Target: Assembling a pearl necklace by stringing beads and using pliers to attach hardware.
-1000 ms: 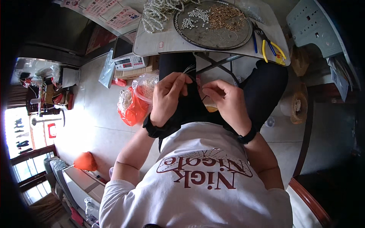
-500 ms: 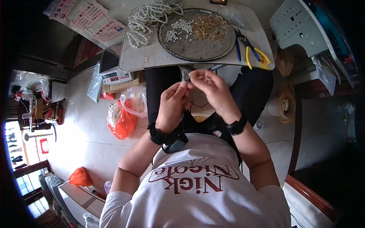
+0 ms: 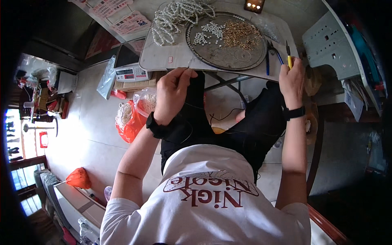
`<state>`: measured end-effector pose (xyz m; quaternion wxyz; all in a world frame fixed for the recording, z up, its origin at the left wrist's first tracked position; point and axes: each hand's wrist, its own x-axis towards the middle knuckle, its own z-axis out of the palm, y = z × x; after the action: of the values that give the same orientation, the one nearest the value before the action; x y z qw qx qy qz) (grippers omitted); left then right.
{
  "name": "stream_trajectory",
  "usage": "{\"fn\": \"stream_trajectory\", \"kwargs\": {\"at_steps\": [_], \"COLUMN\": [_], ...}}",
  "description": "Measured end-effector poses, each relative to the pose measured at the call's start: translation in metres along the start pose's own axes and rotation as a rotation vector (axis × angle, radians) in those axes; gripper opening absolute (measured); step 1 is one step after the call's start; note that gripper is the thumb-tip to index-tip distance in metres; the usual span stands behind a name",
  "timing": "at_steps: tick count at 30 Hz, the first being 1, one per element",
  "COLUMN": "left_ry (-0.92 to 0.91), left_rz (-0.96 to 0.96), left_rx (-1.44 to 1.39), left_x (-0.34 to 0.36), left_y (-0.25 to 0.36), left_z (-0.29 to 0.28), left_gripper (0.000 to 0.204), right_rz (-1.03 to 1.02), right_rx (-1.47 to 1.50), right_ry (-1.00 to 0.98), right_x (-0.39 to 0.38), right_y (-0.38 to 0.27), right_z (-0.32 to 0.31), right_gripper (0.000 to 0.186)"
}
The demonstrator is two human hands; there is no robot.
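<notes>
Just off the near edge of the table, my left hand [image 3: 173, 92] is closed in a pinch, thumb against forefinger. Whatever sits between those fingertips is too small to make out. My right hand [image 3: 292, 83], at the table's right front corner, grips yellow-handled pliers [image 3: 289, 60] with the dark jaws pointing away from me. Beside them on the table lie blue-handled pliers [image 3: 268, 64]. A round dark tray [image 3: 216, 57] holds loose white beads [image 3: 201, 38] and a heap of small gold-coloured metal pieces [image 3: 241, 32].
Strands of white beads [image 3: 163, 30] pile up left of the tray on the table [image 3: 175, 53]. A scale [image 3: 131, 74] stands lower, at the table's left. Below it sits a red plastic bag [image 3: 127, 130]. A grey perforated panel [image 3: 328, 38] rises at the right.
My hands, close together before, have parted. The right one moved right and forward and took hold of the yellow-handled pliers; the left shifted left and forward, still pinching.
</notes>
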<state>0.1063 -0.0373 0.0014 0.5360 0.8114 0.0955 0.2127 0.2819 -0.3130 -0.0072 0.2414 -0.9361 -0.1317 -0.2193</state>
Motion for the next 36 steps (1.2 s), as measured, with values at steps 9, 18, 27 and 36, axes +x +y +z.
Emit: {"fn": "stream_trajectory", "kwargs": {"at_steps": [9, 18, 27, 36], "left_ry": [0.04, 0.017, 0.067, -0.064], "left_rz": [0.083, 0.218, 0.028, -0.36], "left_rx": [0.129, 0.258, 0.001, -0.745], "left_x": [-0.01, -0.015, -0.015, -0.007], "left_y": [0.008, 0.018, -0.01, -0.003], "left_z": [0.005, 0.008, 0.0, -0.02], "left_gripper": [0.013, 0.011, 0.017, 0.016], "right_rz": [0.619, 0.85, 0.241, 0.053], "right_rx": [1.717, 1.85, 0.586, 0.559], "right_ry": [-1.519, -1.481, -0.5, -0.208], "right_x": [-0.065, -0.071, -0.022, 0.002], "right_y": [-0.123, -0.116, -0.055, 0.071], "right_z": [-0.04, -0.018, -0.013, -0.029], "right_gripper": [0.041, 0.033, 0.041, 0.038]}}
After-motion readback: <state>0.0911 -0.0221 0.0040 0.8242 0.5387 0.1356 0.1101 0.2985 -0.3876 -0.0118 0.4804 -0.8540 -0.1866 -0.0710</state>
